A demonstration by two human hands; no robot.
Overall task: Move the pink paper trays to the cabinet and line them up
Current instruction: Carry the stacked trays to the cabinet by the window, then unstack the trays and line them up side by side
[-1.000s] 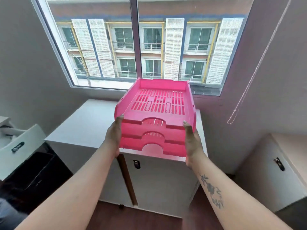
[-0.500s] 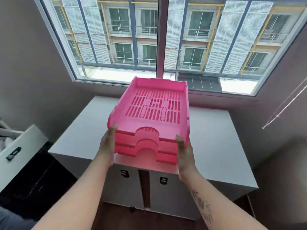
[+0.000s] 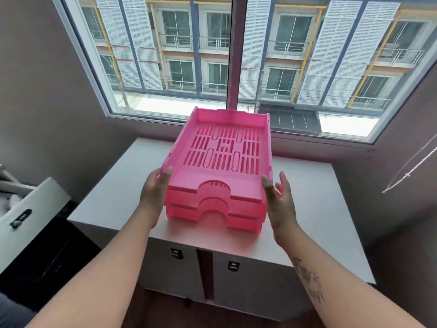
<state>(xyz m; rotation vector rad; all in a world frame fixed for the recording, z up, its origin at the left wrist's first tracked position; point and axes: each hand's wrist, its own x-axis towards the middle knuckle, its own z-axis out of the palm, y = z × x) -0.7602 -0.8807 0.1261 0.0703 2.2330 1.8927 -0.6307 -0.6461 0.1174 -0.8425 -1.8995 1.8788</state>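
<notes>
Three nested pink paper trays form one stack, whose front end rests on the white cabinet top near its front edge. My left hand grips the stack's left side, thumb on the top rim. My right hand stands at the right front corner with its fingers spread and the palm just off the plastic. The stack's underside and far end are hidden, so I cannot tell whether it lies flat.
A big window runs right behind the cabinet. The cabinet has two front doors with dark latches. A white open drawer or door with a lock juts in at the left. A blind cord hangs at the right.
I came closer to the cabinet and the tray stack came down from the air onto its top. My right hand's fingers have spread away from the stack's side.
</notes>
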